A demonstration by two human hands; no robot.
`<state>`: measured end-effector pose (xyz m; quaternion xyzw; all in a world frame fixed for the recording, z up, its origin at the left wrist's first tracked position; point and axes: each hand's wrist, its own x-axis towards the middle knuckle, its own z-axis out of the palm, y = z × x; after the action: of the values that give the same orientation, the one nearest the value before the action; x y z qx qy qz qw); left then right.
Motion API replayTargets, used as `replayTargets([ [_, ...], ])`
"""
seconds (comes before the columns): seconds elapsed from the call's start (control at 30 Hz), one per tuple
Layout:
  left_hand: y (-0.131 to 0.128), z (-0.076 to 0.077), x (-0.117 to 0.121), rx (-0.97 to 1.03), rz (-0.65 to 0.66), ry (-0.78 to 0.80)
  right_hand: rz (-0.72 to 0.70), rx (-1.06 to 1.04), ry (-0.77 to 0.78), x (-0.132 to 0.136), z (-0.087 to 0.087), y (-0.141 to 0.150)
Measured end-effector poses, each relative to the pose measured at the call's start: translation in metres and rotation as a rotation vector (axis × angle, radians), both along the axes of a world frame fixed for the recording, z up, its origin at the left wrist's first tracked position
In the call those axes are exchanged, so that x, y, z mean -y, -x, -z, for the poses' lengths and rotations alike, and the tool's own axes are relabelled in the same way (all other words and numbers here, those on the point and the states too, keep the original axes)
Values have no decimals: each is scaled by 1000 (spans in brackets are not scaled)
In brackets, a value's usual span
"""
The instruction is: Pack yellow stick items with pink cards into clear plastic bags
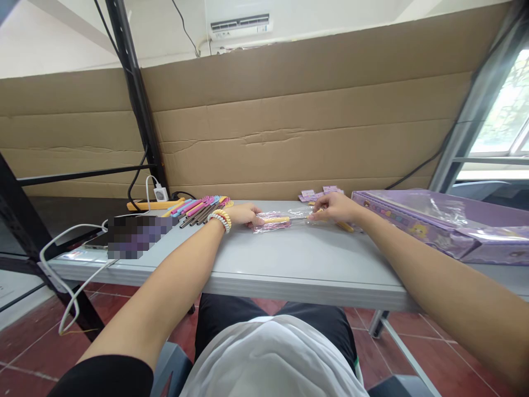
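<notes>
A clear plastic bag (270, 221) lies on the table between my two hands, with a slim yellow and pink item inside it. My left hand (244, 214), with beaded bracelets at the wrist, has its fingers closed on the bag's left end. At the other end, my right hand (334, 208) pinches the clear plastic between thumb and fingertips. Just left of my left hand lies a row of slim pen-like sticks (197, 208) in pink, blue, yellow and brown. Small purple cards (318, 194) rest behind my right hand, and a yellow piece (345, 226) lies under it.
A purple printed box (417, 223) with clear plastic on it stands at the right. On the left are a dark device (97, 240), partly pixelated, a white cable (52, 256) and a charger plug (160, 193). A cardboard sheet (289, 127) rises behind the table (306, 264).
</notes>
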<state>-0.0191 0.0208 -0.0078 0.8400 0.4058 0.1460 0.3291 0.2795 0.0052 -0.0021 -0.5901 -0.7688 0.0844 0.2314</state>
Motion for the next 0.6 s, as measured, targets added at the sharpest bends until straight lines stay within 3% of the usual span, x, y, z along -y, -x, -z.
replayTargets([
  [0.23,-2,-3,6,-8,38,131,-38,-43,-57,-2,4,2],
  [0.47,-2,-5,9,78,207,304,-27,-29,-64,-2,5,5],
  [0.6,-3,-4,8,119,204,334,-14,17,-144,-6,8,4],
])
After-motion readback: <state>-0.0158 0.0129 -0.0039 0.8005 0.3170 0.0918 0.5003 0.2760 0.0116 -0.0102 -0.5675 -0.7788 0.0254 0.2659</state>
